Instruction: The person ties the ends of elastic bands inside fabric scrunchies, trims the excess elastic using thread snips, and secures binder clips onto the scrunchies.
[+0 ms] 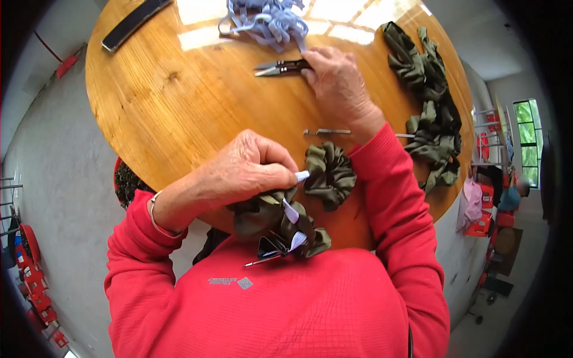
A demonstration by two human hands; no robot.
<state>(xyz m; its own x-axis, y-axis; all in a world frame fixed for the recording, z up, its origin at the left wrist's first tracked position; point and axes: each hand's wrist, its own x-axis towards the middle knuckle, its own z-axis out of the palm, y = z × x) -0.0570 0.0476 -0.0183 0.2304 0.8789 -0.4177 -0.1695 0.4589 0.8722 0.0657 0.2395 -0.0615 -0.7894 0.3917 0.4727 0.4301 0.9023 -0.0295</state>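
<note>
Near the table's front edge my left hand point(250, 167) is closed, pinching the end of a white elastic strip point(302, 176). Below it a dark green gathered fabric piece point(256, 218) hangs by my chest, with white strip showing and a thin metal rod point(262, 261) sticking out. My right hand point(337, 74) reaches across the table, its thumb and fingers closed at the handle end of black thread snips point(280, 67). The snips' blades point left. A green scrunchie point(329, 176) lies just right of my left hand.
A pile of blue-grey elastic strips point(265, 21) lies at the back. More green fabric pieces point(433, 113) run along the right side. A black strip point(134, 24) is at the back left, and a small metal tool point(333, 131) lies mid-table. A person point(513, 197) is far right.
</note>
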